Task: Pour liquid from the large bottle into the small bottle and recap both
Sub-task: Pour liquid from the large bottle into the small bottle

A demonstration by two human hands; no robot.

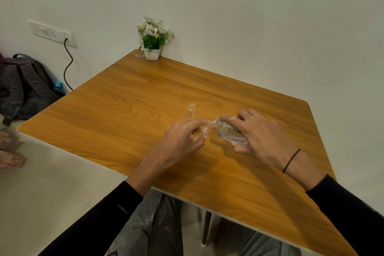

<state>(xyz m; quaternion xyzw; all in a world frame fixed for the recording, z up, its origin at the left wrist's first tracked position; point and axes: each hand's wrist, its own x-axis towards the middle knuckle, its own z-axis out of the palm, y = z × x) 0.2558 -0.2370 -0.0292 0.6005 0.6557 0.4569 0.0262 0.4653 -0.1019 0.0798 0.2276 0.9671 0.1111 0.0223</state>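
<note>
My right hand (260, 134) grips the large clear bottle (229, 132), which is uncapped and tipped to the left, liquid pooled in its lower side. Its threaded mouth touches the mouth of the small clear bottle (204, 130). My left hand (180, 138) pinches that small bottle between thumb and fingers just above the wooden table (124, 110); most of its body is hidden by my fingers. A second small clear bottle (191, 111) stands upright and uncapped just behind my left hand. No caps show.
A white pot of artificial flowers (152, 53) stands at the table's far corner by the wall, with a small clear scrap (139, 55) beside it. A dark backpack (25, 87) lies on the floor to the left, under a wall socket with a cable.
</note>
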